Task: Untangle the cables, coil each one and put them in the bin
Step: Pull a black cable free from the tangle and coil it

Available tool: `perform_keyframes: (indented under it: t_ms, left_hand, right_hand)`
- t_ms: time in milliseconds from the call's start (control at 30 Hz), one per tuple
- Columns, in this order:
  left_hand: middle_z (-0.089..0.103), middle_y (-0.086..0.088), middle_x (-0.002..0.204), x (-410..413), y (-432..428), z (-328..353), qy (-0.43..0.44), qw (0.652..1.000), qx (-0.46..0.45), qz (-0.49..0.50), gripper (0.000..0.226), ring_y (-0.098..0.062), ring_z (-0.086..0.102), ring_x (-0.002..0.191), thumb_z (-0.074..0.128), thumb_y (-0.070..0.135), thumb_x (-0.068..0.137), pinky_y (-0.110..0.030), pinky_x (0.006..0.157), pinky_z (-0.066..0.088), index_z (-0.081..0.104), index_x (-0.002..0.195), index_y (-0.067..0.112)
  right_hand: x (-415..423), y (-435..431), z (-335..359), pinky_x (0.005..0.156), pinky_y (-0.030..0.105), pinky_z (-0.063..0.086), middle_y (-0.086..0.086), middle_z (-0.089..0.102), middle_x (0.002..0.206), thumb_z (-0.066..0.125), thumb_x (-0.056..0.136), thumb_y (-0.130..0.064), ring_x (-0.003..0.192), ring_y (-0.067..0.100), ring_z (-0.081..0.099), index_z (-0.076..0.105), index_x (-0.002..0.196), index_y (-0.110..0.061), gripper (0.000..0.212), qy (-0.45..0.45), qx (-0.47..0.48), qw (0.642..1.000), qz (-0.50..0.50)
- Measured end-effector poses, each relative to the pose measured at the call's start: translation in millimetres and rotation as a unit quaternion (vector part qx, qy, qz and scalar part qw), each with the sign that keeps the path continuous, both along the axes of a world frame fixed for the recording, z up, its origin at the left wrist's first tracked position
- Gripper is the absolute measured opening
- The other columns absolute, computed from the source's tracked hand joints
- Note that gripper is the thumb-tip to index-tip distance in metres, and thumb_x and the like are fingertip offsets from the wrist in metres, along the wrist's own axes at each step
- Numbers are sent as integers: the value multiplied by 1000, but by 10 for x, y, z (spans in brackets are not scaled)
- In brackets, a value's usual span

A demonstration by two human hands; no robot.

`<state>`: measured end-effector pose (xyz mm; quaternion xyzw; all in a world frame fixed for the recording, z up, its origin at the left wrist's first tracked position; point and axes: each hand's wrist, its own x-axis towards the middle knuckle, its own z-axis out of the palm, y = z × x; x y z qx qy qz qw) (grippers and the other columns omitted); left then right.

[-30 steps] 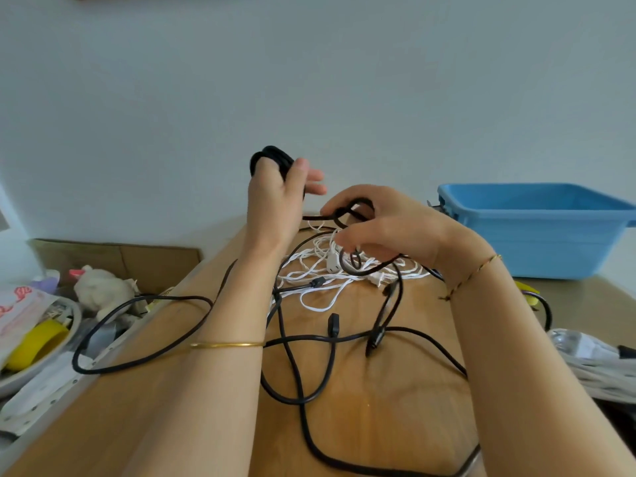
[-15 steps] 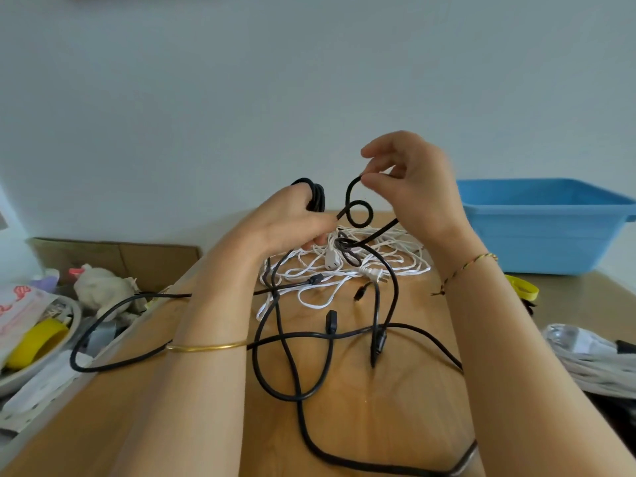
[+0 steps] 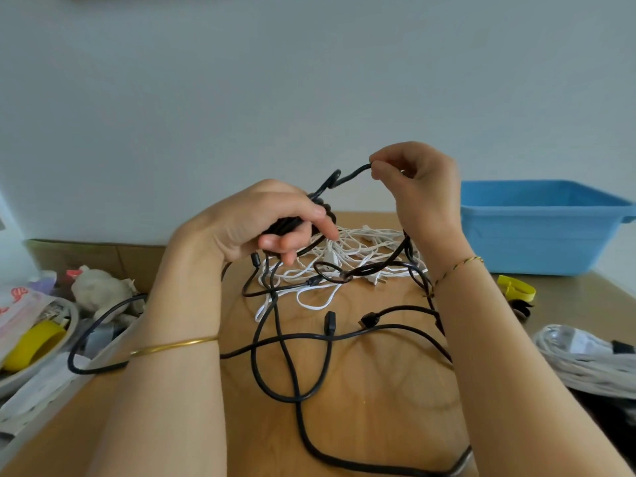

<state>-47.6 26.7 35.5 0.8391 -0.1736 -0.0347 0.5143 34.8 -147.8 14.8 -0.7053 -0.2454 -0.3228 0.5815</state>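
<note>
Black cable [image 3: 347,177] spans between your hands above the table [image 3: 378,425] — your left hand [image 3: 261,222] grips its coiled loops, your right hand [image 3: 420,187] pinches the free strand. Pull hard and the trailing length may tighten a knot or drag the white cable tangle [image 3: 358,246]. One blue bin [image 3: 543,228], one white tangle — the black ones I cannot count apart.

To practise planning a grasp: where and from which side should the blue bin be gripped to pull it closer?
Likely the near long rim of the blue bin, from above with the right hand once it frees the black cable, fingers hooked over the lip. The bin stands upright and open at the table's far right, its rim turned outward along the near side.
</note>
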Motion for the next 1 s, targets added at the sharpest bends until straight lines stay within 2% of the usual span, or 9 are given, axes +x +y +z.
perform_keyframes:
  t_ms: [100, 233, 367, 467, 533, 633, 767, 867, 1000]
  left_hand:
    - [44, -8, 46, -36, 30, 38, -9, 999, -41, 14, 37, -20, 34, 46, 54, 17, 81, -24, 47, 46, 66, 47, 10]
    - [43, -4, 43, -22, 39, 49, -12, 998, -30, 50, 50, -29, 32, 58, 48, 16, 91, -27, 50, 45, 67, 45, 12]
    - [40, -3, 43, -20, 37, 78, 2, 994, -48, 101, 36, -8, 27, 32, 43, 14, 96, -25, 47, 45, 67, 76, -5]
    - [41, -1, 44, 0, 13, 75, 9, 991, -62, 116, 33, -7, 26, 30, 43, 15, 96, -23, 46, 45, 63, 90, -10]
    - [42, 1, 43, 10, -2, 80, 5, 989, -76, 127, 32, -7, 27, 30, 43, 15, 96, -22, 46, 45, 63, 91, -9]
    - [42, 2, 43, 18, 9, 86, -1, 986, -72, 148, 30, -8, 29, 32, 44, 15, 96, -22, 46, 45, 63, 92, -7]
    - [43, 1, 41, 72, 31, 36, -4, 981, -3, 193, 27, -11, 34, 36, 49, 15, 94, -26, 50, 47, 64, 91, -7]
    - [46, 1, 39, 154, -38, -8, 1, 967, 101, 233, 23, -13, 38, 37, 52, 14, 91, -27, 53, 52, 65, 89, -6]
    - [61, -10, 61, 222, -214, -66, 13, 934, 265, 238, 24, -21, 52, 47, 54, 22, 91, -29, 65, 48, 63, 82, 1]
  right_hand:
    - [-5, 18, -22, 66, 13, 45, -10, 63, 72, 60, 87, -10, 67, -1, 56, 68, 86, -18, 11, 23, -55, 998, 21]
    - [-21, 81, -80, 73, 36, 48, -11, 60, 81, 58, 87, -19, 72, 8, 54, 60, 84, -34, 15, 29, -199, 979, 35]
    - [-53, 145, -122, 66, 31, 48, -12, 57, 85, 69, 80, -36, 71, 1, 50, 57, 90, -31, 17, -33, -298, 954, 8]
    - [-61, 164, -106, 62, 33, 46, -8, 59, 83, 68, 82, -36, 73, 12, 55, 62, 87, -22, 16, -124, -321, 937, -60]
    - [-59, 168, -91, 64, 37, 46, -4, 62, 81, 66, 84, -32, 78, 18, 56, 65, 83, -18, 14, -160, -317, 934, -46]
    - [-76, 142, -55, 69, 42, 49, -3, 64, 80, 64, 84, -28, 80, 18, 58, 69, 84, -16, 13, -143, -263, 954, 27]
    - [-165, 132, 21, 73, 47, 48, 1, 66, 80, 62, 86, -23, 78, 20, 59, 71, 86, -13, 14, -110, -226, 964, 83]
    - [-232, 139, 112, 73, 47, 48, 3, 66, 81, 57, 88, -22, 79, 22, 59, 70, 85, -12, 17, -109, -228, 965, 75]
    - [-257, 127, 205, 74, 45, 47, -13, 56, 72, 46, 91, -18, 77, 17, 57, 64, 82, -16, 20, -114, -198, 973, 25]
